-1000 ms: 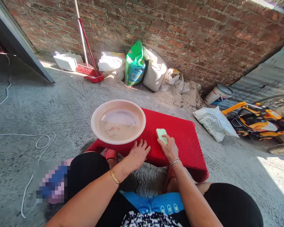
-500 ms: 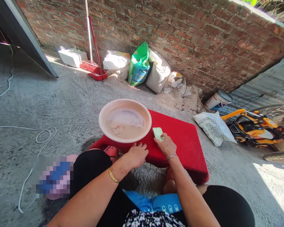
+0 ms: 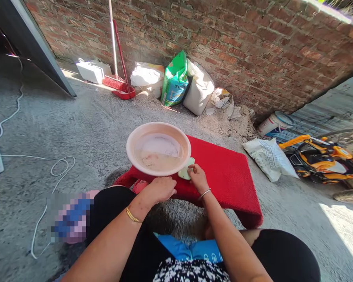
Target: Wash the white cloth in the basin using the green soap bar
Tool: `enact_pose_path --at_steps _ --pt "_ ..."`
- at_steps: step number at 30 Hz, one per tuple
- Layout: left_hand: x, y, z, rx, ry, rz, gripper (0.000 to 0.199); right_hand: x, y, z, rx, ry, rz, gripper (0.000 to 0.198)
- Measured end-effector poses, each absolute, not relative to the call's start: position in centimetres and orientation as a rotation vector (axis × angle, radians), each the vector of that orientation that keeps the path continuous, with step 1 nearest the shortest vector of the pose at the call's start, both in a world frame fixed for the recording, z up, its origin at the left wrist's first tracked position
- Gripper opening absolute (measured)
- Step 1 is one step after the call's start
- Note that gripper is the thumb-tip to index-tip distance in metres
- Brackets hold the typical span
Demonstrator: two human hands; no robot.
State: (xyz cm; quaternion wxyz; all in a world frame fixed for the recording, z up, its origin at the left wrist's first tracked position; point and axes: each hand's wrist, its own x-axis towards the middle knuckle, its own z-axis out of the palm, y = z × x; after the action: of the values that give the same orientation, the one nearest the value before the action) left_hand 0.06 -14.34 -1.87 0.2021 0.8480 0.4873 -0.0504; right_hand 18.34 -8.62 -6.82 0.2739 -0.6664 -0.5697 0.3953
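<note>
A pale pink basin [image 3: 129, 150] holding cloudy water stands on the left end of a bench covered in red cloth [image 3: 223, 168]. Against the basin's right side is a flat pale green piece [image 3: 184, 172] with rounded corners, shaped like a phone. My right hand [image 3: 199, 178] has its fingers curled at that piece's right edge and grips it. Just below the basin's near rim, my left hand [image 3: 161, 188] is closed, its fingers folded under. What is inside the left fingers, if anything, is hidden.
Along the brick wall [image 3: 241, 51] are a red dustpan [image 3: 125, 93], a green bag [image 3: 175, 80] and a white sack [image 3: 199, 90]. A yellow toy excavator [image 3: 323, 158] and a flattened sack [image 3: 269, 158] lie to the right. A white cable [image 3: 47, 157] crosses the floor at left.
My right hand has brought the pale green piece left and nearer, up against the basin, and it is turned differently. My left hand's spread fingers have folded, and it has shifted slightly left.
</note>
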Motion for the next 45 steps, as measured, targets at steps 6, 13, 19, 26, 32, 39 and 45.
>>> enact_pose_path --at_steps 6,13,19,26,32,39,45 --pt "0.6 -14.3 -0.3 2.297 1.321 -0.331 0.029 17.4 -8.0 -7.7 -1.772 -1.456 1.133 0.021" --pt "1.2 -14.2 0.1 2.284 1.275 -0.347 0.031 21.8 -8.4 -6.6 -1.766 -1.487 1.040 0.019" --pt "1.3 -13.9 -1.0 2.239 1.292 -0.361 0.031 20.9 -9.3 -6.6 -1.681 -1.473 1.113 0.023" --pt "1.6 -13.5 -1.3 2.225 1.287 -0.373 0.033 21.3 -10.0 -7.2 -1.652 -1.477 1.146 0.023" --pt "1.7 -13.1 -1.9 2.245 1.263 -0.373 0.034 26.9 -11.1 -6.3 -1.734 -1.367 1.044 0.029" --pt "1.9 -12.6 -2.7 2.241 1.281 -0.384 0.035 22.0 -12.1 -6.7 -1.581 -1.402 1.274 0.027" --pt "2.0 -12.6 -2.0 2.257 1.280 -0.400 0.033 25.8 -12.5 -6.5 -1.683 -1.436 1.157 0.025"
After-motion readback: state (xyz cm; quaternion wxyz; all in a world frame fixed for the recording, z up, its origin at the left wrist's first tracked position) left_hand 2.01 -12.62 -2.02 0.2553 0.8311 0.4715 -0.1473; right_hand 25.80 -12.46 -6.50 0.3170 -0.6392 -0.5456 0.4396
